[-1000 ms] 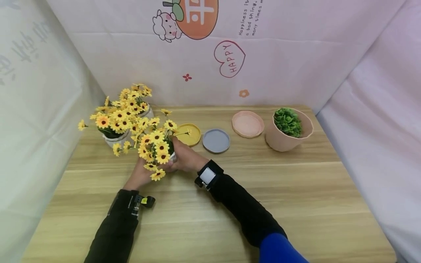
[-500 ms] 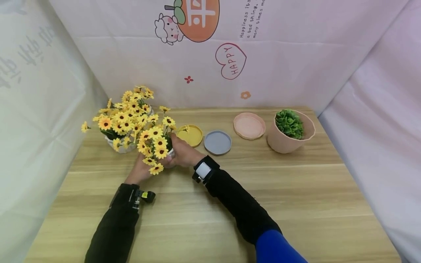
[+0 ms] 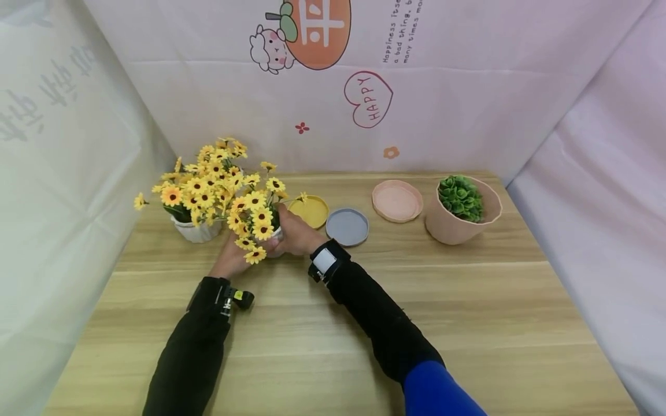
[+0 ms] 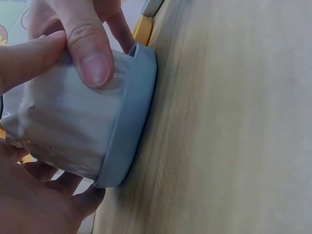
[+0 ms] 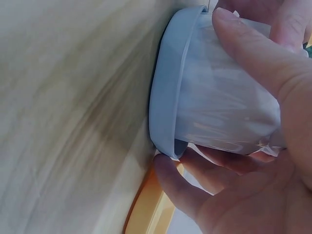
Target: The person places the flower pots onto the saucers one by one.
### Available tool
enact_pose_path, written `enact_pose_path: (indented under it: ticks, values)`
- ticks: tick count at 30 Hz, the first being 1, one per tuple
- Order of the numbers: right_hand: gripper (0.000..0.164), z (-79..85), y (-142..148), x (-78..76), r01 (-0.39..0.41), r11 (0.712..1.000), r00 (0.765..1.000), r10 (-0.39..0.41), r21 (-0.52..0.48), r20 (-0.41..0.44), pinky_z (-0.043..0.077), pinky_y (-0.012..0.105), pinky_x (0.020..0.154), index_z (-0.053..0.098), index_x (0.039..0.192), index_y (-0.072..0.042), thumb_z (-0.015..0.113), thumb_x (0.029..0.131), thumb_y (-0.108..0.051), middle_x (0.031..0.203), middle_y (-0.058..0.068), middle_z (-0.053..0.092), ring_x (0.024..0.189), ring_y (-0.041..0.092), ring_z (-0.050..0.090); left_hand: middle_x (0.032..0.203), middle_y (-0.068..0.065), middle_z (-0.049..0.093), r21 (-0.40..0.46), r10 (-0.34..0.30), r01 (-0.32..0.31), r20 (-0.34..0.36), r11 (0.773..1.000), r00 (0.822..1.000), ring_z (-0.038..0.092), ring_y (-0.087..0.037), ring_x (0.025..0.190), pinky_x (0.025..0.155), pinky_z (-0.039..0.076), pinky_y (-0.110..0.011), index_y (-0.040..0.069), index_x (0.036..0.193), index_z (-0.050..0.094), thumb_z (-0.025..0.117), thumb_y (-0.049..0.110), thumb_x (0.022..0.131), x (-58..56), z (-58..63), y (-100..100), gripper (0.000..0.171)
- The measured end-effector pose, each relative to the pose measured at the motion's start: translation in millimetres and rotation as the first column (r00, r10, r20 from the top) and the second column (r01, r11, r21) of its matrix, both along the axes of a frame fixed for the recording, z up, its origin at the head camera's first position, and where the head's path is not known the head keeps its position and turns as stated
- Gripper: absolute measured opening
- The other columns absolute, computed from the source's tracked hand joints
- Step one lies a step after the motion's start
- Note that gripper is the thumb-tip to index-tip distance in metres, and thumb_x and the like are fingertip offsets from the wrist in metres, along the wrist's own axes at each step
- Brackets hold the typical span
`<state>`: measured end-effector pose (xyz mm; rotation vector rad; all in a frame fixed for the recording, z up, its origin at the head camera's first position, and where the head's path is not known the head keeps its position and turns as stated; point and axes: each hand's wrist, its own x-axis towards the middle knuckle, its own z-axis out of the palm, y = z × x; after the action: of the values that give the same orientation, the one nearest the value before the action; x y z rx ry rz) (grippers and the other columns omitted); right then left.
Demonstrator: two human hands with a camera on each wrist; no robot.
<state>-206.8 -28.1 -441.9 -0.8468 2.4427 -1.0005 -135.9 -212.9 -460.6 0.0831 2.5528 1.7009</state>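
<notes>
Both hands hold a white flowerpot (image 4: 73,117) of yellow daisy-like flowers (image 3: 260,216), left of the middle of the table. The pot's base sits inside a blue-grey saucer (image 5: 168,83), which is right at the wood surface. My left hand (image 3: 232,257) grips the pot from the left, thumb on its side and fingertips by the saucer's rim. From the right, my right hand (image 3: 299,234) grips it too, its thumb (image 4: 92,58) lying on the pot wall. Flowers cover much of the pot and left fingers in the head view.
Another white pot (image 3: 198,232) of yellow flowers stands behind left, with more flowers (image 3: 226,151) behind it. A yellow saucer (image 3: 314,212), a grey-blue saucer (image 3: 347,227) and a pink saucer (image 3: 398,201) lie rightward. A pink pot (image 3: 452,228) holds a green plant (image 3: 460,198).
Both hands have shifted slightly toward the back of the table with the flowerpot, still gripping it. The head view has also moved a little; the other pots and saucers stay put.
</notes>
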Motion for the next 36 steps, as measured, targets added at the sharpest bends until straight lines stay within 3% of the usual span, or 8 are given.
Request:
enact_pose_path:
  ticks: [2,11,17,24,27,32,36]
  values:
    - [0.116,1.3,1,-2.1,0.003,1.000,1.000,-0.003,0.003,0.001,0.046,0.037,0.120,0.015,0.165,-0.004,0.093,0.079,-0.011,0.152,0.023,0.054,0.141,0.032,0.055,0.165,-0.020,0.038,-0.007,-0.007,0.006,-0.028,1.000,1.000,0.035,-0.038,0.155,0.132,0.023,-0.056,0.008,0.165,0.027,0.077,0.023,0.096,-4.4,-1.1,2,0.086]
    - [0.115,0.4,6,-14.6,0.018,1.000,1.000,-0.018,0.014,-0.007,0.041,0.039,0.126,0.012,0.166,-0.004,0.091,0.082,-0.011,0.157,0.024,0.049,0.148,0.034,0.049,0.169,-0.024,0.033,-0.038,-0.002,0.002,0.005,0.999,1.000,0.030,-0.041,0.158,0.134,0.021,-0.055,0.002,0.166,0.022,0.073,0.022,0.099,-24.1,-7.3,5,0.086]
    - [0.112,-1.9,9,-22.1,0.057,0.998,0.998,-0.057,-0.007,-0.002,0.042,0.039,0.125,0.012,0.166,-0.005,0.088,0.083,-0.011,0.157,0.023,0.049,0.145,0.032,0.051,0.167,-0.021,0.037,-0.093,0.043,-0.042,0.004,0.995,0.999,0.036,-0.038,0.156,0.132,0.027,-0.054,0.006,0.166,0.027,0.078,0.036,0.096,-31.9,-6.6,11,0.091]
    - [0.111,-2.9,8,-29.6,0.129,0.991,0.992,-0.128,0.033,-0.020,0.039,0.041,0.127,0.012,0.166,-0.004,0.088,0.085,-0.012,0.161,0.024,0.045,0.149,0.035,0.047,0.163,-0.017,0.044,-0.051,0.060,-0.067,-0.123,0.996,0.991,0.042,-0.034,0.152,0.132,0.028,-0.052,0.010,0.163,0.032,0.084,0.031,0.091,-42.4,-10.4,19,0.092]
    - [0.112,-2.9,7,-33.3,0.153,0.988,0.988,-0.153,0.032,-0.003,0.037,0.040,0.128,0.012,0.166,-0.005,0.089,0.084,-0.009,0.162,0.023,0.044,0.151,0.034,0.046,0.162,-0.017,0.045,-0.045,0.061,-0.069,-0.146,0.997,0.987,0.043,-0.035,0.151,0.130,0.030,-0.052,0.010,0.163,0.033,0.084,0.029,0.092,-46.1,-10.8,21,0.090]
    - [0.113,-2.3,8,-38.8,0.179,0.984,0.984,-0.179,-0.001,0.015,0.038,0.041,0.128,0.013,0.165,-0.005,0.090,0.084,-0.011,0.161,0.023,0.044,0.150,0.035,0.046,0.158,-0.016,0.048,-0.021,0.062,-0.066,-0.163,0.998,0.985,0.046,-0.033,0.147,0.129,0.032,-0.051,0.009,0.160,0.037,0.082,0.027,0.094,-53.9,-10.8,25,0.083]
    - [0.112,-2.2,9,-41.6,0.201,0.979,0.979,-0.201,0.003,0.013,0.042,0.043,0.124,0.010,0.165,-0.004,0.088,0.087,-0.016,0.159,0.027,0.045,0.148,0.038,0.048,0.159,-0.017,0.048,-0.035,0.065,-0.070,-0.123,0.997,0.990,0.045,-0.034,0.149,0.129,0.032,-0.051,0.009,0.160,0.038,0.081,0.030,0.095,-60.6,-9.9,26,0.082]
